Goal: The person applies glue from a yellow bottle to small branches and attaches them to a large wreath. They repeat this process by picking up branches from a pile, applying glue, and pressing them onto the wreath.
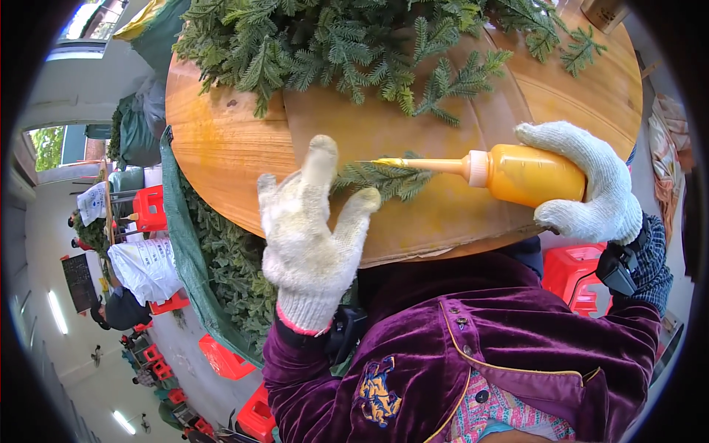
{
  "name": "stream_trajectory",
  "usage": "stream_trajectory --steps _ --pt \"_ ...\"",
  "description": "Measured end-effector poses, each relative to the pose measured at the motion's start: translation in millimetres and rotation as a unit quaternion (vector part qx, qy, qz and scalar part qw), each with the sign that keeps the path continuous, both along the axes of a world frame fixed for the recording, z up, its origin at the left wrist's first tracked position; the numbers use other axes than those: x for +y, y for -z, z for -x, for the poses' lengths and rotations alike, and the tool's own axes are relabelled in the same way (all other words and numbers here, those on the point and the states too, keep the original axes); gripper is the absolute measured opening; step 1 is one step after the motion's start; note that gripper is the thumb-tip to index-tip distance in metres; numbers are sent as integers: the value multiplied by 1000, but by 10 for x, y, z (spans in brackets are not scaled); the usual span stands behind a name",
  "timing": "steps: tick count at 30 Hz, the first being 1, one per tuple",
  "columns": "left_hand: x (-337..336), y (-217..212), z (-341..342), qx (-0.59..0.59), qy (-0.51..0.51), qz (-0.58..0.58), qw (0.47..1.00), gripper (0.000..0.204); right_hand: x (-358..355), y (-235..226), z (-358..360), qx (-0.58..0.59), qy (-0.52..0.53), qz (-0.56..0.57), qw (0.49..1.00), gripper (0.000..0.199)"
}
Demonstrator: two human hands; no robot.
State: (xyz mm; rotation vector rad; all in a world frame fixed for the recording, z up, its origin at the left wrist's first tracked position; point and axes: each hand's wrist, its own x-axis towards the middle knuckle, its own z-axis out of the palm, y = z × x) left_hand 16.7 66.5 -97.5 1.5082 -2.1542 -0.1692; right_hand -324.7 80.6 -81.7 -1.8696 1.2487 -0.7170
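Jacket (532,317) at six o'clock, left hand (301,229) wide, the right hand (607,177) holding the bottle (533,176) should dab the sprig (395,182) lightly.

no text is legible, even on the large white bag (144,273).

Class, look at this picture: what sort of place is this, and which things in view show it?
Probably a workshop: a heap of green fir-like branches lies on the wooden table, the gloved right hand holds a yellow squeeze bottle, and red stools stand about the room.
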Motion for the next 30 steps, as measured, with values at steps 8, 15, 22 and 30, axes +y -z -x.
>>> stream_trajectory --steps 8,15,22,30 --pt "15 26 22 -66 -19 -26 997 79 15 -136 -17 -15 -82 101 991 74" --pt "16 46 44 -68 -23 -19 997 81 -24 -71 -161 0 -86 126 988 68" --pt "46 112 18 -52 -23 -10 998 80 -79 68 -116 -5 -82 100 992 64" --pt "16 144 -3 -48 -15 -11 999 78 -124 -59 -151 15 -104 122 987 64"
